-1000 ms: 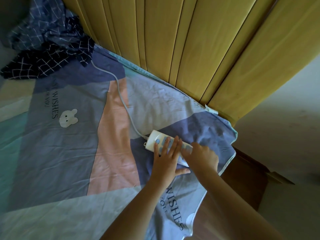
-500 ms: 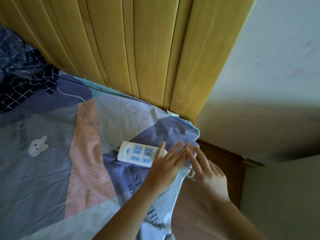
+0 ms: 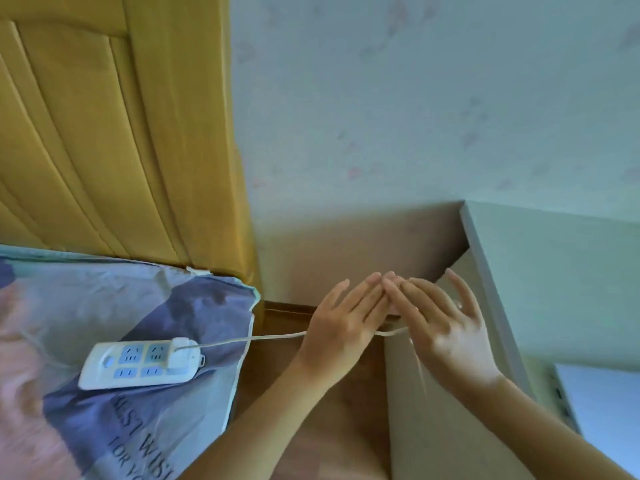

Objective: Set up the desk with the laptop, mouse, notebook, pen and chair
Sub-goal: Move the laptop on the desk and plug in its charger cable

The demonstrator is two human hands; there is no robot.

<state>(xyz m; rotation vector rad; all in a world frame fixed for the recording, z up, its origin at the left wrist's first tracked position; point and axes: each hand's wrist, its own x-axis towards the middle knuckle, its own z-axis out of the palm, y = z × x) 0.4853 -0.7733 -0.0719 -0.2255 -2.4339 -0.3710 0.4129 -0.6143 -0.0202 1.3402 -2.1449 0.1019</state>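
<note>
A white power strip [image 3: 138,363] lies on the bed sheet [image 3: 86,306], with a white plug [image 3: 183,353] in its right end. From the plug a thin white cable [image 3: 270,337] runs right, passes behind my left hand [image 3: 343,323] and hangs down blurred by my right hand [image 3: 446,327]. Both hands hover over the gap between bed and desk, fingers stretched and fingertips almost touching. A grip on the cable does not show. At the lower right, the corner of a silver laptop [image 3: 606,410] lies on the pale desk top [image 3: 554,289].
A yellow wooden headboard [image 3: 104,133] rises behind the bed. A pale wall [image 3: 415,98] fills the upper right. The desk's side panel [image 3: 433,427] stands close to the bed's brown wooden frame [image 3: 277,320], leaving a narrow gap.
The view swung right toward the desk. Both hands left the power strip and moved right over the gap. A plug now shows in the strip, its cable stretched to the hands.
</note>
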